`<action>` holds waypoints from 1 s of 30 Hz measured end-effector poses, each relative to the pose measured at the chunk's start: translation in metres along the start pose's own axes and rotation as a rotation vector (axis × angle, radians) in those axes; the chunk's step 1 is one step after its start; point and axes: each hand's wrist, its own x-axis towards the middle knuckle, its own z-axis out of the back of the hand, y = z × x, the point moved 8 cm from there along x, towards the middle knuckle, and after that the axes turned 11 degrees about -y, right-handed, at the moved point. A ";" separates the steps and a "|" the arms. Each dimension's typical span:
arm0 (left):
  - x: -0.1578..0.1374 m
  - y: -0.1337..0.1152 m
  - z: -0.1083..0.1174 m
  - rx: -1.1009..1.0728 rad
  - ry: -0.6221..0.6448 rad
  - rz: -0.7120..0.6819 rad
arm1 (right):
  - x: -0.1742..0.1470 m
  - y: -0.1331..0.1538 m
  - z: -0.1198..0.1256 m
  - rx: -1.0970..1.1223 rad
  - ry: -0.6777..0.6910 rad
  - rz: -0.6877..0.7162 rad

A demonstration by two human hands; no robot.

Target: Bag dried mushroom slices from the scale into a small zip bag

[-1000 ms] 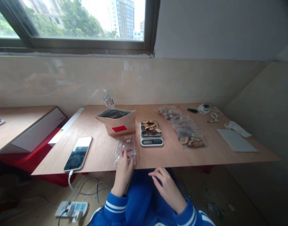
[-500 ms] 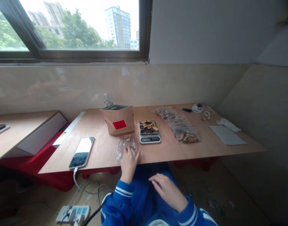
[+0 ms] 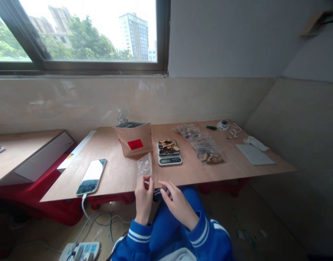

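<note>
My left hand (image 3: 144,197) pinches the near end of a clear plastic zip bag (image 3: 145,165), which rises from the fingers above the table's front edge. Just to its right, my right hand (image 3: 177,201) is apart from the bag, fingers loosely bent and holding nothing. Behind the hands, a small kitchen scale (image 3: 170,160) carries a tray of dried slices (image 3: 169,146), pale and dark brown. A brown paper pouch (image 3: 135,139) with a red label stands open at the scale's left.
A phone (image 3: 91,177) on a cable lies at the left. Filled zip bags (image 3: 209,154) overlap in a row right of the scale. Farther right are a screwdriver (image 3: 211,127), a white camera (image 3: 223,125) and a white sheet (image 3: 254,154). A bottle (image 3: 122,116) stands behind the pouch.
My left hand has taken hold of the zip bag and lifted it off the tabletop. My right hand has moved up and left, closer to the left hand. The view has shifted slightly.
</note>
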 end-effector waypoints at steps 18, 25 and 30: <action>-0.011 -0.011 0.001 -0.164 0.002 0.050 | 0.046 -0.028 -0.034 0.414 -0.064 -0.275; 0.002 -0.023 0.002 -0.136 -0.045 -0.026 | 0.052 -0.025 -0.023 0.337 -0.050 -0.273; 0.005 -0.034 -0.013 -0.104 0.022 -0.070 | 0.051 -0.029 -0.006 0.369 -0.179 -0.312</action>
